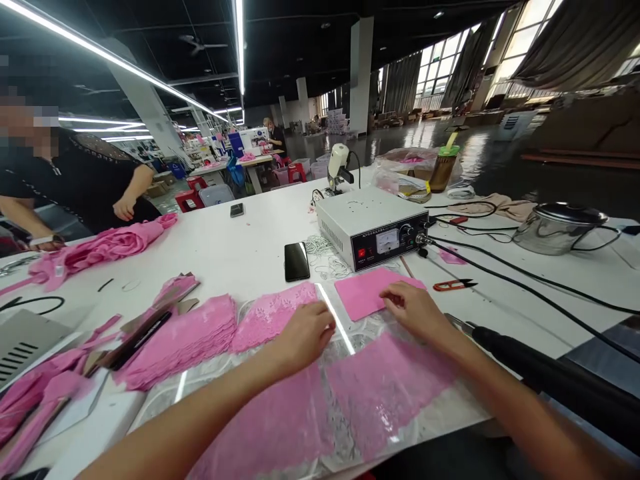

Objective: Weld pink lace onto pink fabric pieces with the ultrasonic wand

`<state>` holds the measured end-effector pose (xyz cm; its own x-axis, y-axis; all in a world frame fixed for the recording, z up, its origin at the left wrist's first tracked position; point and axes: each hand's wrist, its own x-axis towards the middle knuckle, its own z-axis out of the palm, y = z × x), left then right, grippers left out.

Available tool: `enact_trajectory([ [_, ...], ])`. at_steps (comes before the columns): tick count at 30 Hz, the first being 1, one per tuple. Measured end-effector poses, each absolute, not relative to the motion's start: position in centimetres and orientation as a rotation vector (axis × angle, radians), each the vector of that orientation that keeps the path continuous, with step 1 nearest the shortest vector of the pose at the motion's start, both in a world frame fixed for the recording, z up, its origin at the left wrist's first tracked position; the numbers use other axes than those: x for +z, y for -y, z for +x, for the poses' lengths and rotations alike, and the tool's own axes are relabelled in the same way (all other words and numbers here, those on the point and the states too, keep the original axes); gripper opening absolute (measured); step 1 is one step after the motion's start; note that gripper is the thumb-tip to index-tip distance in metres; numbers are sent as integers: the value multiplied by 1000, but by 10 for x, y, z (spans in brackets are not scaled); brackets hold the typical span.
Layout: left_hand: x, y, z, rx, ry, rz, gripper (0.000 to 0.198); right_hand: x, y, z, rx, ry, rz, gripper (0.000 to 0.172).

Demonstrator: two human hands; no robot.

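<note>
1. Left hand (310, 331): fingers curled inward, set just beside the pink lace piece (273, 313). Cannot tell whether anything is held; the palm side is turned away.
2. Right hand (406, 305): thumb and forefinger narrowly bent at the near edge of the plain pink panel (363, 292). Cannot tell whether the edge is pinched or merely touched.
3. Position: the plain panel lies flat on the worktop (257, 240), directly in front of the control box (373, 220). The lace piece lies to its left, beside the layered lace stack (187, 340).
4. Technique, my judgement: take one layer by its edge, using fingertips only; thin cloth probably creases or drags its neighbour if gripped deep. The free hand should keep the lace flat.
5. Caution, my judgement: the right forearm runs close to the metal tip of the black-handled tool (530, 363); best to keep sleeve-less skin and cloth clear of it. Same for the thread snips (454, 285).
6. Obscured: glare crosses the clear sheet (341, 421), which seems to cover the near-left pink panel (273, 427) and near-right pink panel (387, 380). The left forearm hides part of the former.
7. Cut off: the tool's rear end, at the right border. Layer count of the plain panel: unreadable.
</note>
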<state>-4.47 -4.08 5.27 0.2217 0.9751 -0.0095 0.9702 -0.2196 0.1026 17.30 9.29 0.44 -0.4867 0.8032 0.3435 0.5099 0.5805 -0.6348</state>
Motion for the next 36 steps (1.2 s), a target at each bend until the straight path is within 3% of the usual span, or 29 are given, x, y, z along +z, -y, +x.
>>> enact_trajectory([
  [1, 52, 20, -39, 66, -1901, 2372, 10, 3, -102, 167, 624, 2184, -1040, 17],
  [3, 46, -14, -30, 20, -1876, 2348, 25, 0, -115, 160, 652, 2177, -1045, 17],
  [6, 36, -43, -22, -45, -1856, 2300, 32, -4, -122, 161, 691, 2164, -1066, 17],
  [23, 41, -56, -31, -36, -1714, 2095, 32, -4, -108, 167, 796, 2247, -850, 16],
  [28, 44, -63, -37, 14, -1617, 2057, 32, -8, -104, 164, 653, 2314, -770, 8],
  [36, 69, -65, -46, 111, -1522, 2103, 30, -17, -119, 169, 317, 2314, -885, 16],
])
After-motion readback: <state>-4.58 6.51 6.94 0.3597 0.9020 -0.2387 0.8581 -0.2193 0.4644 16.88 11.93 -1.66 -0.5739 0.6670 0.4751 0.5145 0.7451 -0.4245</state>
